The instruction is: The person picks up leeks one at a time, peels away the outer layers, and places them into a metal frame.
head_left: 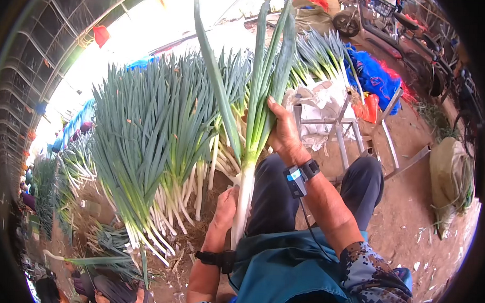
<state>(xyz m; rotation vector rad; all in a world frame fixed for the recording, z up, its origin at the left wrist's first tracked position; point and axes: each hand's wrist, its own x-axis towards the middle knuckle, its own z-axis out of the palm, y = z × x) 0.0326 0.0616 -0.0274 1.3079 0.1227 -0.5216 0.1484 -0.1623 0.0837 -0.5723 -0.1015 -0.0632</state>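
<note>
A large green onion point(244, 197) stands upright in front of me, its white shank down and its long green leaves fanning upward. My right hand point(286, 132) is closed around it where the leaves begin, thumb in front. Beside the white shank is my left hand point(225, 207), curled, with its fingertips partly hidden behind the stalk. Something small and pale shows just above it, too unclear to name. To the left lies a big pile of green onions point(155, 122), leaves pointing away and white ends toward me.
A metal frame point(337, 123) stands ahead on the right, beside white sacking point(321, 103) and blue netting point(370, 76). A filled sack point(451, 177) and parked scooters point(385, 36) are further right. At the lower left, another person point(109, 288) sits near more onions.
</note>
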